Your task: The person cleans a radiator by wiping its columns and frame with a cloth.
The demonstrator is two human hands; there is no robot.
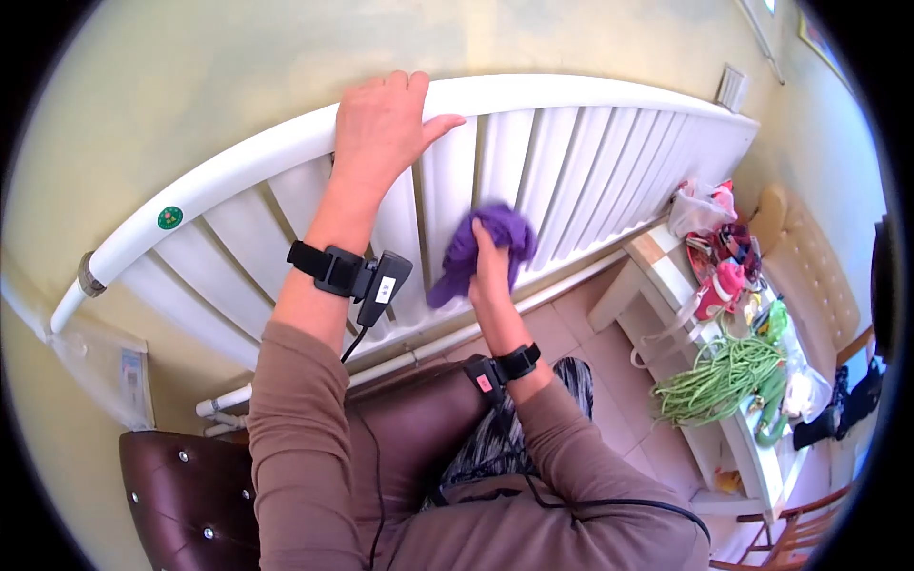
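A long white radiator (571, 92) runs along the wall, with a thick top rail and upright columns. My left hand (383, 128) rests over the top rail, thumb stretched out to the right and the other fingers lying over the far side. Lower down, my right hand (490, 262) grips a bunched purple cloth (462, 255) in front of the columns. The cloth's upper edge is blurred. Both wrists wear black straps with small devices and cables.
A brown tufted chair (181, 495) stands at lower left. On the right, a white table (657, 271) holds green beans (724, 376), plastic bags and a pink item. Behind it is a beige tufted seat (819, 276). A pipe (447, 341) runs below the radiator.
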